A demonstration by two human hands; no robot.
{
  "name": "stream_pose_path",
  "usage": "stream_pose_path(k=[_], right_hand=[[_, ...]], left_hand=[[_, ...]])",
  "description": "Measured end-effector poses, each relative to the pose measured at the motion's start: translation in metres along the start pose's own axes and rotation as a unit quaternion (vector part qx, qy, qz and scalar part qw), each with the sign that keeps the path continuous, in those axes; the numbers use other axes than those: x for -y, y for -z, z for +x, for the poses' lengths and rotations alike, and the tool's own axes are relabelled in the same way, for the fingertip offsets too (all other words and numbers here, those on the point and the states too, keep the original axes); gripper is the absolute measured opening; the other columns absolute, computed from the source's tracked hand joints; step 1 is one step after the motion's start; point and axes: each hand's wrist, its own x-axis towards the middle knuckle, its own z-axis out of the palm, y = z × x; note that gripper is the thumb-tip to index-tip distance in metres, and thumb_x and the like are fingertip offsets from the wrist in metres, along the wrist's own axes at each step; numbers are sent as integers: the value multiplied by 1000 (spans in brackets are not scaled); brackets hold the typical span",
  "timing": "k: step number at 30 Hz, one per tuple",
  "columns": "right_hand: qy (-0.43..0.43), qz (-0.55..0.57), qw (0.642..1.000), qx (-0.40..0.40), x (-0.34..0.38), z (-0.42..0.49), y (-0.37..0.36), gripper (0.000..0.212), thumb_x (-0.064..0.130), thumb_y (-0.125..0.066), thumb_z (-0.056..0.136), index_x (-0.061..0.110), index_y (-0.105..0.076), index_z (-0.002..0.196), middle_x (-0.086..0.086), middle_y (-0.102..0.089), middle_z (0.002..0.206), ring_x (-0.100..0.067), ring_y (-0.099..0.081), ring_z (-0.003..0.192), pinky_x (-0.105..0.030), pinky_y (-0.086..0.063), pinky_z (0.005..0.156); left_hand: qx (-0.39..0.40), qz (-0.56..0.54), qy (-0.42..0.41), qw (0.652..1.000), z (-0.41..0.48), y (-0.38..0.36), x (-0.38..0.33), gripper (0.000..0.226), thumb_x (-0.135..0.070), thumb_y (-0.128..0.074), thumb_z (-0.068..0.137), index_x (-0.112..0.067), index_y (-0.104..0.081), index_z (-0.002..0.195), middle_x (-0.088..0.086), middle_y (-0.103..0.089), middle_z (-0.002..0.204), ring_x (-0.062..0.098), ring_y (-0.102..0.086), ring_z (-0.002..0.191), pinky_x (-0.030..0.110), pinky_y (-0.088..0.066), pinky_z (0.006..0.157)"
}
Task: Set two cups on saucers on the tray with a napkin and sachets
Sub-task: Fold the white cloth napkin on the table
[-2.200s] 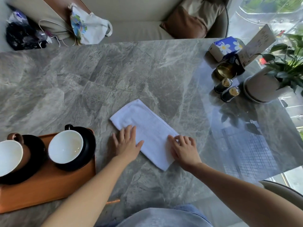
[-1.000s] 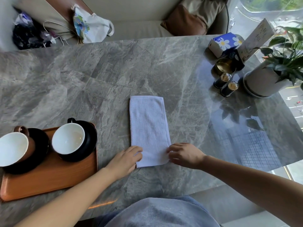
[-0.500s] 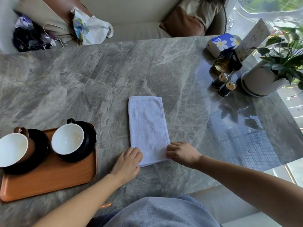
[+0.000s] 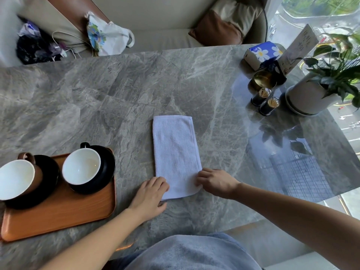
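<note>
- White terry cloth is the business here, in the head view. The napkin (image 4: 176, 152) lies folded into a long strip on the grey marble table (image 4: 116, 94). It runs straight away from me, just right of the orange tray (image 4: 64, 217) and not on it.
- Both cups are already seated. The black cup (image 4: 81, 168) stands on its black saucer (image 4: 110, 162) at the tray's right end. The brown cup (image 4: 16, 178) stands on a second saucer (image 4: 49, 172) at the left end, partly cut off by the frame edge.
- I judge the step in hand to be folding the napkin. The next move calls for lifting the near end and laying it over the far end with the corners level. The cloth then goes onto the bare near part of the tray.
- My left hand (image 4: 151, 193) sits low at the near left corner, its forearm running in from bottom left. The fingers are curled over the cloth's edge and pinch it.
- My right hand (image 4: 216, 182) is knuckles-up, with the forearm crossing in from lower right. Its bent fingers pinch the near right edge.
- I cannot make out any sachets. They may be among the small things beside the plant pot (image 4: 309, 96) at far right, but that cluster is too small to tell.
</note>
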Motion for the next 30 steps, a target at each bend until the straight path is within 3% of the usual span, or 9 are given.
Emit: stream_pose_path(k=[3,7,10,13,17,20,26,28,30], right_hand=[[-71,86,993,-37,0,-5,0,13,24,-50,92,17,-55,102,1,-61,102,-19,-58,91,-27,-41,64],[-134,162,976,-51,16,-7,2,18,37,-37,96,23,-45,104,2,-64,93,-19,-59,75,-32,-48,62],[-197,225,950,-90,22,-1,5,3,29,-36,98,29,-38,100,4,-66,82,-20,-60,66,-36,-50,60],[-211,279,927,-135,22,7,13,11,24,-42,95,30,-36,101,10,-62,80,-18,-60,65,-42,-52,60],[-200,319,917,-131,17,12,20,34,18,-56,87,31,-37,112,15,-56,79,-10,-58,69,-34,-55,64],[-207,328,909,-154,14,16,20,32,16,-63,83,34,-44,102,18,-56,73,-7,-55,68,-27,-52,62],[-252,331,884,-216,9,15,22,13,23,-61,88,16,-52,82,2,-60,69,-16,-61,67,-39,-50,64],[-265,346,872,-224,10,14,27,17,24,-61,88,17,-52,76,5,-56,63,-22,-62,65,-39,-50,61],[-268,361,865,-222,11,13,31,20,25,-63,88,20,-52,72,7,-54,60,-20,-63,60,-35,-49,58]], left_hand=[[2,-26,57,998,5,0,-4,39,-47,-62,64,-22,-55,92,-5,-56,98,18,-58,92,31,-50,74],[4,-60,116,991,14,-1,-7,36,-41,-63,69,-21,-53,97,-4,-54,102,19,-53,96,33,-44,77],[-27,-124,199,972,21,0,-4,24,-20,-60,72,-21,-44,90,-4,-55,94,22,-55,92,33,-36,73],[-75,-233,289,925,26,6,3,22,-10,-60,74,-18,-43,87,5,-63,83,32,-60,81,37,-44,68],[-69,-321,253,910,24,16,12,17,-19,-66,76,-24,-60,91,-4,-68,85,21,-63,82,33,-50,73],[-84,-382,234,890,26,23,11,11,-16,-65,79,-25,-59,78,-5,-63,82,13,-59,79,25,-45,69],[-131,-553,261,780,31,40,5,13,-16,-46,80,-16,-43,67,-5,-41,63,3,-37,58,28,-27,60],[-136,-581,257,760,29,43,3,5,-19,-49,78,-17,-48,74,-5,-46,66,-3,-42,57,21,-33,59],[-113,-602,235,755,26,42,-1,22,-24,-62,76,-13,-52,92,-2,-59,79,-2,-54,67,15,-41,63]])
